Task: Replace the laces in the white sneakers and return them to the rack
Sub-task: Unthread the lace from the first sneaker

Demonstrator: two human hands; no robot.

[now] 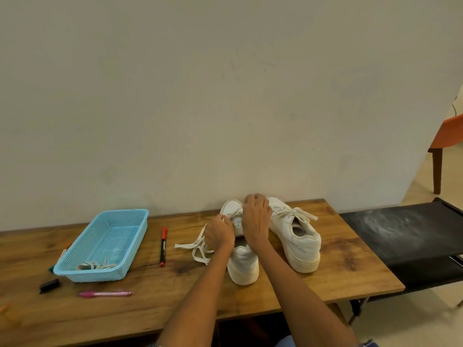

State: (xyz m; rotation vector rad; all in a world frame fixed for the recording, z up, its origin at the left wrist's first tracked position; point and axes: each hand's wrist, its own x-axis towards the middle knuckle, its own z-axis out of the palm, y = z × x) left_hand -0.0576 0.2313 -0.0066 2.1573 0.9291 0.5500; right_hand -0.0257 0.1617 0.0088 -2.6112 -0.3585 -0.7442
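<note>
Two white sneakers stand on the wooden table [338, 271], toes toward the wall. The right sneaker [298, 241] is laced, its lace tied in a bow. My left hand [219, 234] pinches the cream lace [198, 246] at the left sneaker [244, 266], and the lace's loose ends trail to the left on the table. My right hand [255, 221] lies curled over the front of the left sneaker and hides its eyelets; I cannot see whether its fingers hold the lace.
A light blue plastic basket [82, 246] with a bundled lace [94, 266] in it stands at the left. A red-capped marker [163, 246], a pink pen [105, 293] and a black cap [49, 285] lie nearby. A black fabric rack [406, 234] adjoins the table on the right.
</note>
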